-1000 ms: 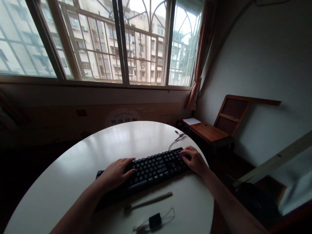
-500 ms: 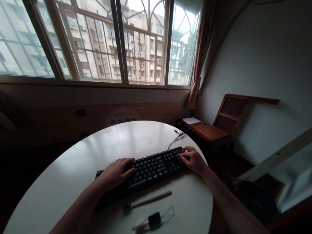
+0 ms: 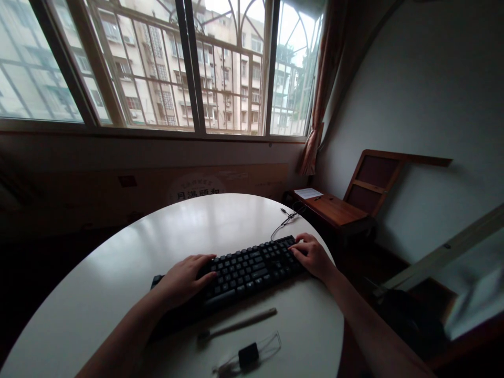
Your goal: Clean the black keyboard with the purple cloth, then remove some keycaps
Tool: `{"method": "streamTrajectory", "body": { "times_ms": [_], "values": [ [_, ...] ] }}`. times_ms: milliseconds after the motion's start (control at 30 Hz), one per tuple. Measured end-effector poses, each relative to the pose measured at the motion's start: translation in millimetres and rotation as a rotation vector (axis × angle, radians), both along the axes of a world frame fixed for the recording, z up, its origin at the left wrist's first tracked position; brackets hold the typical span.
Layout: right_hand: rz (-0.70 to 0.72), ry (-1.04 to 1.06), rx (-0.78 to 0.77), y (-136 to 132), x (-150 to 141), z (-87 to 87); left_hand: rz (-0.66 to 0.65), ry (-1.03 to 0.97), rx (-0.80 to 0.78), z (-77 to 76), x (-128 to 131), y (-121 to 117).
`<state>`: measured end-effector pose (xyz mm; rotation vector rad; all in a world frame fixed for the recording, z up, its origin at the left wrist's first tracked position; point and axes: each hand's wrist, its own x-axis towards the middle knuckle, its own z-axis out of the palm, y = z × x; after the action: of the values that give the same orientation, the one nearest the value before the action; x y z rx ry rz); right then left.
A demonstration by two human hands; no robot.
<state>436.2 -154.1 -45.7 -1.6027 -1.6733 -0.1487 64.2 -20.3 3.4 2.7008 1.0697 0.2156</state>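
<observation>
Spreading its fingers and thumb well apart, the left hand [image 3: 184, 281] is lying over the left part of the black keyboard [image 3: 248, 268], palm down, pressing on it rather than closing around it. At the keyboard's right end, the right hand [image 3: 313, 256] is curling in from the side, bringing thumb and forefinger close together over the keys there; whether they are pinching anything small, I cannot tell.

In this head view the keyboard is lying aslant on the white table [image 3: 98, 278], its right end pointing farther away than its left. A thin cable [image 3: 280, 228] is running loosely beyond its right end. On the near side of the keyboard, a slim tool [image 3: 244, 321] with a dark, blurred head is lying apart from it, and nearer still a black piece with wire loops [image 3: 248, 356] is resting. Past the keyboard's right end, off the table, a wooden bench [image 3: 334, 207] is holding a sheet of paper [image 3: 308, 193].

Working well here, I judge, means letting the left palm bear down evenly so the keyboard is not sliding, while the right fingertips are working lightly and squarely over one key, without dragging sideways across its neighbours.
</observation>
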Motion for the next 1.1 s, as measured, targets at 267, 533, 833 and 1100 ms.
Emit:
{"method": "streamTrajectory", "body": {
  "times_ms": [267, 533, 833, 1100],
  "values": [
    [-0.091, 0.114, 0.074, 3.5, 14.3, -6.5, 0.009, 0.006, -0.013, -1.1, 0.3, 1.5],
    [-0.046, 0.013, 0.013, 1.7, 10.7, -5.1, 0.013, 0.000, -0.014, 3.5, 1.6, -1.4],
    [-0.085, -0.085, 0.009, -2.2, 7.9, -1.6, 0.005, -0.017, -0.020, 0.7, 0.7, 0.4],
    [-0.105, -0.084, 0.002, -2.3, 9.2, -3.5, 0.001, 0.006, -0.012, 0.4, 0.4, 1.7]
  ]
}}
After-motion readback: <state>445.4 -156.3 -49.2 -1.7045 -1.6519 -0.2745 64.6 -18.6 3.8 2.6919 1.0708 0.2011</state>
